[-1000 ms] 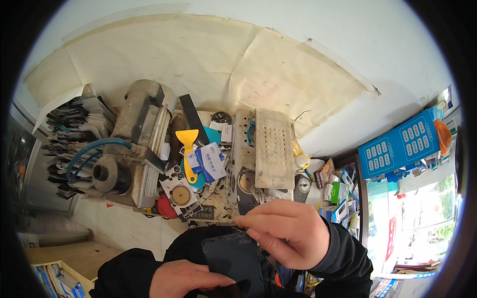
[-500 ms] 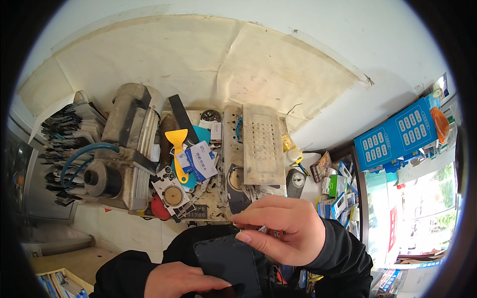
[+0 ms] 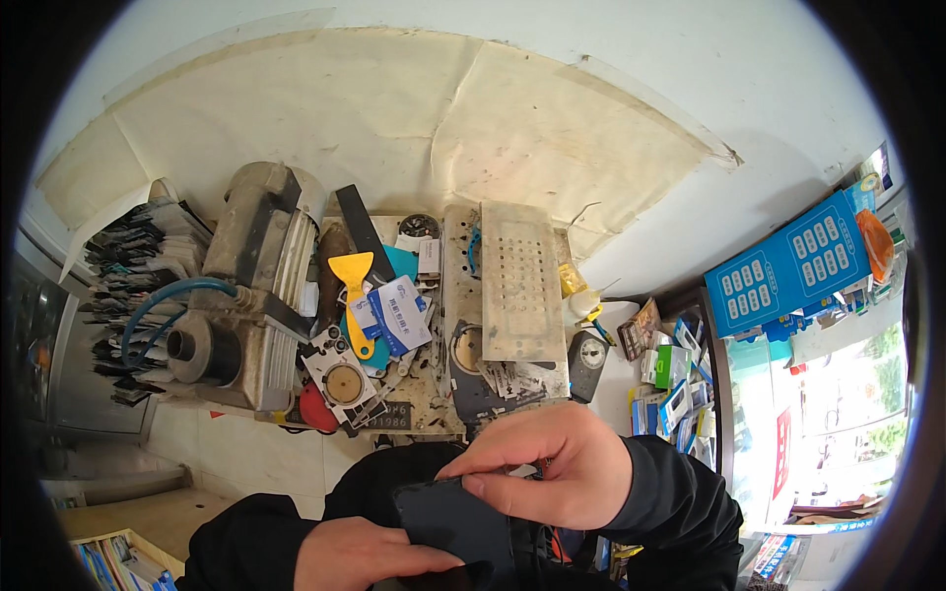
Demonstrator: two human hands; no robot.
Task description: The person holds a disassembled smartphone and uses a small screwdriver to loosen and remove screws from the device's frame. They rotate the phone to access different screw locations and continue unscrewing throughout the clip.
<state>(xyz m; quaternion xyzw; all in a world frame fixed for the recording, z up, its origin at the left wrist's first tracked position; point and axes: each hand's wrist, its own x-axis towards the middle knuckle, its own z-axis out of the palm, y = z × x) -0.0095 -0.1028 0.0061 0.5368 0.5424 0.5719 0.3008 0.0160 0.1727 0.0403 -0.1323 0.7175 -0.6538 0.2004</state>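
Note:
A flat black slab with rounded corners, which looks like a phone (image 3: 455,524), is held tilted in front of my lap. My left hand (image 3: 357,556) grips its lower left side, the thumb lying across the dark face. Thumb and index finger of my right hand (image 3: 564,467) pinch its upper edge near the top right corner. The fingers beneath the phone are hidden, and its lower end runs out of the picture.
Ahead stands a cluttered bench with a grimy pump (image 3: 241,310), a yellow scraper (image 3: 355,295), blue-and-white cards (image 3: 399,320) and a perforated metal plate (image 3: 522,286). Boxed goods (image 3: 675,369) and a blue sign (image 3: 788,266) are at the right. Stacked packets (image 3: 138,295) stand far left.
My right hand has shifted slightly down and left along the phone's top edge, its fingertips now closer to the edge. The phone has tipped and dropped a little; my left hand has barely moved.

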